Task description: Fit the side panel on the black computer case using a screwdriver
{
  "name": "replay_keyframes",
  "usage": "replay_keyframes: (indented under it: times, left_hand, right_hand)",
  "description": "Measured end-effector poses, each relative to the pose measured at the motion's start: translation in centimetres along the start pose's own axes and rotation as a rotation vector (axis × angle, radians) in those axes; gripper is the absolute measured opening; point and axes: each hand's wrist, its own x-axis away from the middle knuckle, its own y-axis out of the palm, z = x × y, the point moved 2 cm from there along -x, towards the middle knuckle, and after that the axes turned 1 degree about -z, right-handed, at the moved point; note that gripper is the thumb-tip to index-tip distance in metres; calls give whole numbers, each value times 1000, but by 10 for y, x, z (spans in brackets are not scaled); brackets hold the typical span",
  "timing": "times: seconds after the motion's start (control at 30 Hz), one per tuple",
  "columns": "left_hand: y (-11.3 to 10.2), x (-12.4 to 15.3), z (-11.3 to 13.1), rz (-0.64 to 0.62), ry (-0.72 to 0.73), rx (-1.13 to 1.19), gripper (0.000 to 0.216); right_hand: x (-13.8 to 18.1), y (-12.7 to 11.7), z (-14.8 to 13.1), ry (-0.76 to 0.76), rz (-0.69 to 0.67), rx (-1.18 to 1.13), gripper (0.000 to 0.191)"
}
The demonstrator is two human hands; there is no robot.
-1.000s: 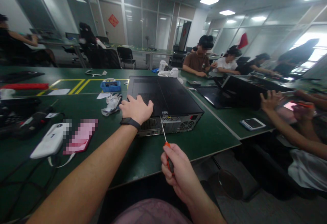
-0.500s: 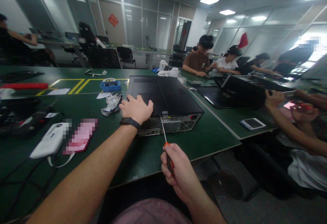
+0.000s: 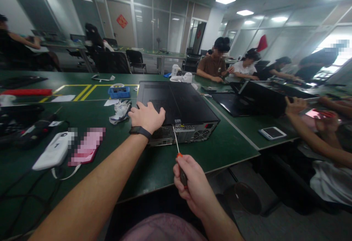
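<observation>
Right hand is fisted round the screwdriver, tip at the back panel of the case on the table; left hand lies open, flat on its lid. I fear a tilted shaft could slip off and gouge the panel.

The computer case lies on the table, gloves left of it, a phone right.
</observation>
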Motion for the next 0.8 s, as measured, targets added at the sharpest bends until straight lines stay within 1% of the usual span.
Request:
replay_keyframes:
  times: [0.27, 0.53, 0.7, 0.8]
  left_hand:
    - [-1, 0, 0, -8, -4, 1, 70]
    - [0, -1, 0, -11, -2, 5, 70]
    - [-1, -1, 0, -12, -3, 3, 70]
    - [-1, 0, 0, -12, -3, 5, 70]
  right_hand:
    - [0, -1, 2, 24, -18, -21, 46]
    - [-2, -1, 1, 12, -2, 6, 37]
    - [-1, -1, 0, 23, -25, -13, 39]
    - [0, 0, -1, 18, -14, -6, 38]
